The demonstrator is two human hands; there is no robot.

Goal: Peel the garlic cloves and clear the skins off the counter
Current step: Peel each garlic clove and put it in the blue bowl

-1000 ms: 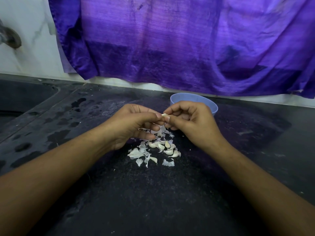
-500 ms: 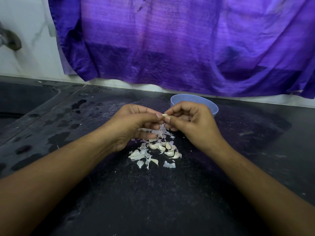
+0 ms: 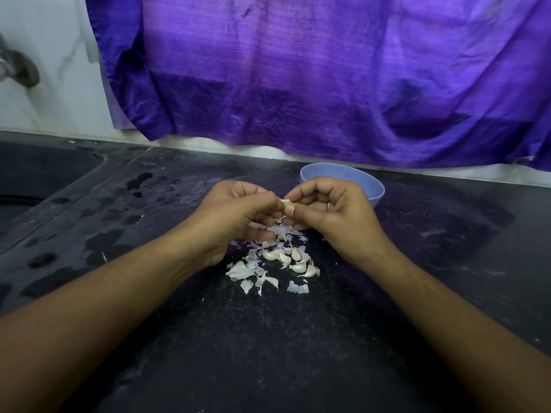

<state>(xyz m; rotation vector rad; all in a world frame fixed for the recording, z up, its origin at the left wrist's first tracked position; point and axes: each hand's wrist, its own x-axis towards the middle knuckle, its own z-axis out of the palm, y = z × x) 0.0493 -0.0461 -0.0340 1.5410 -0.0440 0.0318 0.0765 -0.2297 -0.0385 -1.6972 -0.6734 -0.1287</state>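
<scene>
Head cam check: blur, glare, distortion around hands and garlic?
Head view: left hand, right hand and pinched clove sharp; tap at left edge smeared; wide-lens stretch toward the corners; dim, purple cast, no hard glare.

Little has moved. More of the garlic clove (image 3: 286, 205) shows btwn the two thumb tips: 1 s ago just a white sliver above the nails, now a longer pale strip running down past them. The right hand (image 3: 331, 211) has rolled slightly, so its curled fingers face the camera more & a ring (image 3: 328, 206) can be made out on one. The left hand (image 3: 235, 214) has edged a touch closer at the fingertips, thumb against the clove.
</scene>
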